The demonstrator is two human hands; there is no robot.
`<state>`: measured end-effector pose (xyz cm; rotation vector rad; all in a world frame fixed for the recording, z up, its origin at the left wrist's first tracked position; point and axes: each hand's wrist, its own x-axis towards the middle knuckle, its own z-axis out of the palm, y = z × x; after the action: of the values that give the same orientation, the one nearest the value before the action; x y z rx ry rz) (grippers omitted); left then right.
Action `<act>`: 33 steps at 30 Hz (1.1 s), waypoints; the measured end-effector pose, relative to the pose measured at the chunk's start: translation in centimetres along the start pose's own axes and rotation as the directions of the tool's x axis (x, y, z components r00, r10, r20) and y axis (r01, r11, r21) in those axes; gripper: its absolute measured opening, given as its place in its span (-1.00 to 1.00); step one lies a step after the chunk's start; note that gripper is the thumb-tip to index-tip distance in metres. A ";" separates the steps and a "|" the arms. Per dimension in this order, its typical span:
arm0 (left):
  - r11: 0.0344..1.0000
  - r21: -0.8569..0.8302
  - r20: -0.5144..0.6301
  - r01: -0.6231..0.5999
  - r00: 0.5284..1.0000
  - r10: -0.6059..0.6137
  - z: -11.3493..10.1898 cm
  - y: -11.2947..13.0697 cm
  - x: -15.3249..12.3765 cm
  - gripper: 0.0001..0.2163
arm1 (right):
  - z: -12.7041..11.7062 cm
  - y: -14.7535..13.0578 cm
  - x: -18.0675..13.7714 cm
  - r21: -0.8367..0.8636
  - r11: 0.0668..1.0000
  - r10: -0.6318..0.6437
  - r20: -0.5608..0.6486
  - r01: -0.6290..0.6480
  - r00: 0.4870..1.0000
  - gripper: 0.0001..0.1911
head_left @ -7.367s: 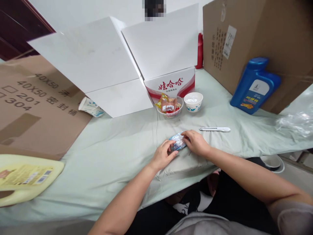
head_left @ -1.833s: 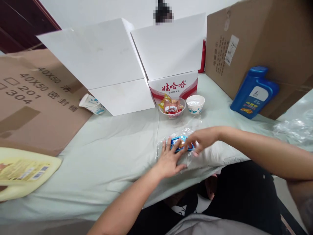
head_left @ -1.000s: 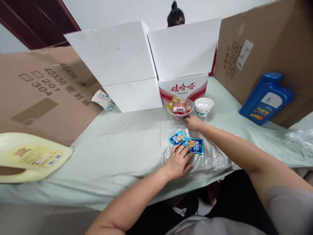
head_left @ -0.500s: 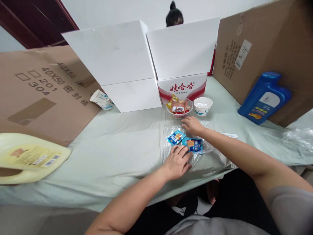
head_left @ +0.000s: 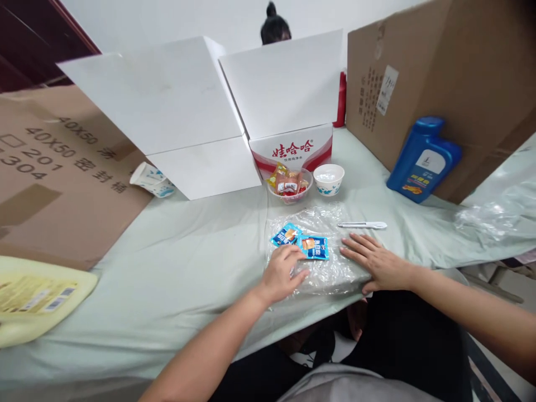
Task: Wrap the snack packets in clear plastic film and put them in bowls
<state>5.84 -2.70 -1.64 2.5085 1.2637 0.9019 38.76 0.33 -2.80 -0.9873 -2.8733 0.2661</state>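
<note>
My left hand [head_left: 281, 273] rests on a clear plastic bag [head_left: 324, 282], thumb apart from the fingers. Its fingertips touch the lower left corner of a blue snack packet [head_left: 316, 249]. Beside that lies a second blue snack packet [head_left: 285, 234], tilted, their edges close together. On the right part of the bag my right hand [head_left: 379, 263] lies flat with fingers spread, holding nothing. Just beyond its fingers is a slim white utility knife [head_left: 366, 225], lying crosswise. Farther back, a clear bowl [head_left: 290, 200] contains several wrapped snacks, next to a white patterned paper bowl [head_left: 329, 186].
White cartons [head_left: 205, 173] stand behind the bowls. Cardboard boxes flank both sides. Paper cups [head_left: 153, 180] lie on their side at left. A pale yellow jug [head_left: 46, 301] and a blue bottle [head_left: 422, 162] stand at either side. Another person's hair [head_left: 274, 29] shows behind the cartons.
My right hand has moved from near the clear bowl back toward me and right, onto the bag, uncovering the knife. My left hand stays by the packets. The view has shifted right.
</note>
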 end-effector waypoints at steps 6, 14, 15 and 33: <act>0.945 -0.118 -0.191 0.306 0.927 -0.324 -1.9 -3.3 1.8 -0.83 | -2.6 -0.9 2.2 0.169 0.986 0.029 -0.187 0.003 0.982 -0.36; 0.969 0.206 0.098 0.135 0.983 -0.157 -1.0 -5.7 1.3 -0.60 | 0.7 -3.9 6.9 0.054 0.995 0.083 -0.069 -0.079 0.994 0.04; 0.966 0.213 0.088 0.144 0.982 -0.165 -1.4 -6.0 1.1 -0.62 | 1.0 -3.9 6.9 0.047 0.995 0.088 -0.060 -0.085 0.994 0.04; 0.946 -0.065 0.326 0.318 0.903 -0.281 0.2 -1.0 6.8 -0.79 | 1.8 -3.6 6.8 0.105 0.990 0.111 -0.126 -0.098 0.986 0.16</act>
<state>8.39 3.20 0.68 2.1737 1.3898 0.4679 31.05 1.49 -3.69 -1.0955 -2.6671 0.3344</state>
